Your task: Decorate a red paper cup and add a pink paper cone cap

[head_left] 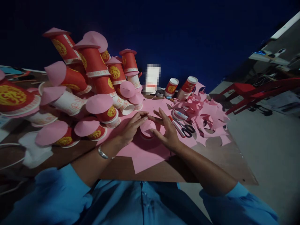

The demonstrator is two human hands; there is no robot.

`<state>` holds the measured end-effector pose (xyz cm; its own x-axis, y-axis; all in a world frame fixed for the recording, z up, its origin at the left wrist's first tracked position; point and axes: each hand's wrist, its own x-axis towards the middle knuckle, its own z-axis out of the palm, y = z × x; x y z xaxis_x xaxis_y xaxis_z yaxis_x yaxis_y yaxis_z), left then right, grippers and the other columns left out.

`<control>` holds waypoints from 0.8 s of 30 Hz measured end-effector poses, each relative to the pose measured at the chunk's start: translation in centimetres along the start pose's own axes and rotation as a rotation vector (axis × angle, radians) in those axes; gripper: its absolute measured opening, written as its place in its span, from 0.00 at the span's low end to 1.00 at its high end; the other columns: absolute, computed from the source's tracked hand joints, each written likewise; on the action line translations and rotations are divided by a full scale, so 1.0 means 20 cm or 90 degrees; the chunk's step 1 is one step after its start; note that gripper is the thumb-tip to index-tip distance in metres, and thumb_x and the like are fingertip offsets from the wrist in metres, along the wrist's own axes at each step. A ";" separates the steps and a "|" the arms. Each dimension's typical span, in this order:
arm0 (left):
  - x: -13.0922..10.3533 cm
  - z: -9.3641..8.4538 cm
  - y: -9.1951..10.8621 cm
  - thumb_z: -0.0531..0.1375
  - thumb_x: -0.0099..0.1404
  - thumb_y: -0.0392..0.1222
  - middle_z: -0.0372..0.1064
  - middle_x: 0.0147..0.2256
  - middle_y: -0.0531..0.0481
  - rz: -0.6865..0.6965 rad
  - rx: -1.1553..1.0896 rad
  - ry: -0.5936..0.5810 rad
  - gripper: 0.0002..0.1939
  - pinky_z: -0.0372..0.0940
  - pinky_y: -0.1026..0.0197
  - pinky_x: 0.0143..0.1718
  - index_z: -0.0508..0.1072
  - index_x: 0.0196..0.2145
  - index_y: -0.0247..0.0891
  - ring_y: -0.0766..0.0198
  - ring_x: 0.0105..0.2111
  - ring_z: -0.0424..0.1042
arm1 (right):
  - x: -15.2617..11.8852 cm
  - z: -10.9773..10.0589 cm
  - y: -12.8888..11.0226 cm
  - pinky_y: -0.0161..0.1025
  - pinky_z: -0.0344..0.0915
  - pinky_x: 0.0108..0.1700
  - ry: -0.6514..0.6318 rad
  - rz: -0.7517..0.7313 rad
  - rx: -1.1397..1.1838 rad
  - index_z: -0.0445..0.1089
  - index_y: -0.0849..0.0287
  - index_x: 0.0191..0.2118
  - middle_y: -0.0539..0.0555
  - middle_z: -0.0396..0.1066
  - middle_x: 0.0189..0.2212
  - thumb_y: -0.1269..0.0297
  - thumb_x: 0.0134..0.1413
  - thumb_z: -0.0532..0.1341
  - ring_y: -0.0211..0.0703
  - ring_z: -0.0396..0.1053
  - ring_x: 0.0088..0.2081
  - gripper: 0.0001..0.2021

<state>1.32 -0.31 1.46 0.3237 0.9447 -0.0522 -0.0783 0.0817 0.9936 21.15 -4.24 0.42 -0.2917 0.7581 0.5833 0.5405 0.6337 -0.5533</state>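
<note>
A pink paper cone [148, 128] sits on top of a paper cup between my two hands; only a bit of the cup's red rim shows below it. My left hand [133, 127] is at the cone's left side, fingers stretched forward. On the right, my right hand [169, 132] has its fingers spread, with the thumb against or just over the cone's edge. Whether the other fingertips touch the paper I cannot tell. Pink paper sheets [140, 159] lie under the cup. Black-handled scissors [188, 129] and a red-and-white marker [177, 126] lie just right of my right hand.
Many red and white cups with pink cone tops [95, 59] are stacked and lying at the left. Paper offcuts [208, 115] heap up at the right. A tape roll [180, 114] and two upright cups [172, 87] stand behind. A red stool [236, 90] is on the floor.
</note>
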 end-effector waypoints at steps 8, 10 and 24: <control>0.01 0.00 0.01 0.63 0.66 0.50 0.76 0.54 0.47 0.023 -0.018 0.000 0.16 0.57 0.48 0.68 0.76 0.49 0.44 0.50 0.63 0.68 | -0.01 0.00 0.00 0.64 0.67 0.68 0.017 0.007 -0.020 0.36 0.49 0.80 0.65 0.70 0.67 0.53 0.72 0.63 0.58 0.67 0.70 0.43; 0.01 0.00 0.01 0.63 0.67 0.51 0.76 0.54 0.47 0.023 -0.017 -0.002 0.15 0.57 0.48 0.67 0.76 0.48 0.43 0.50 0.62 0.68 | -0.01 0.00 0.01 0.64 0.67 0.68 0.022 0.011 -0.023 0.37 0.49 0.80 0.66 0.68 0.69 0.51 0.72 0.63 0.59 0.67 0.70 0.43; 0.02 0.00 -0.01 0.65 0.68 0.52 0.76 0.54 0.47 0.009 -0.056 -0.003 0.16 0.58 0.49 0.66 0.77 0.50 0.43 0.49 0.63 0.67 | -0.02 0.02 0.02 0.66 0.65 0.70 0.010 0.013 0.038 0.37 0.48 0.80 0.67 0.65 0.70 0.50 0.70 0.64 0.61 0.64 0.72 0.45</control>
<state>1.40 0.12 1.18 0.3263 0.9445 -0.0379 -0.1658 0.0967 0.9814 21.26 -4.14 -0.23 -0.2680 0.7687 0.5807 0.4982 0.6265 -0.5994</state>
